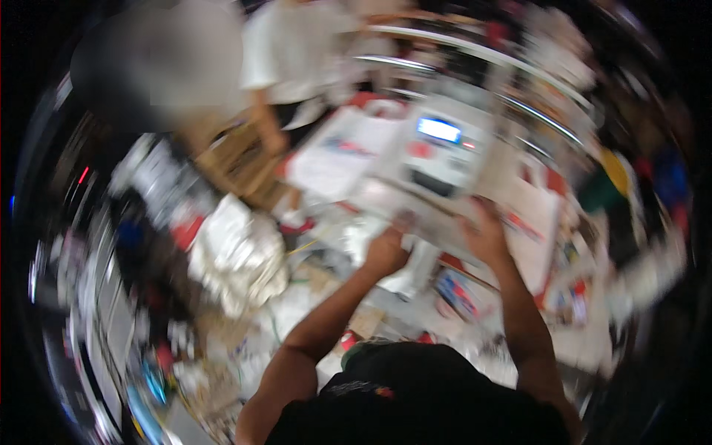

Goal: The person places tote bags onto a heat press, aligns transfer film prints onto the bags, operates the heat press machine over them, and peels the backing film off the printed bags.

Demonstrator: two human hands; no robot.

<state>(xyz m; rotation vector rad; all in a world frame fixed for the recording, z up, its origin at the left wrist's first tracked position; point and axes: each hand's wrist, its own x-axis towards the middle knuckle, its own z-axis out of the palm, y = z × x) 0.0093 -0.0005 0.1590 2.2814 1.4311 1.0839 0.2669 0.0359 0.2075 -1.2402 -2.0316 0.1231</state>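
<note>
The whole view is smeared by motion. My left hand (pixel 388 253) is closed at the front of a pale machine. A white plastic bag (pixel 410 280) hangs or lies just under it; what the fingers grip, if anything, I cannot make out. My right hand (pixel 486 236) has its fingers apart and reaches to the machine's front right edge, with nothing plainly held. The white machine (pixel 445 144) has a lit display (pixel 438 130), a red patch and a dark slot. Its flat pale front part (pixel 415 213) lies between my hands.
White printed sheets or bags (pixel 337 156) lie left of the machine, others (pixel 532 230) on its right. A bulging white sack (pixel 237 256) and a brown cardboard box (pixel 241 159) stand to the left. A person in a white shirt (pixel 293 55) stands across. Metal rails (pixel 541 119) run behind the machine.
</note>
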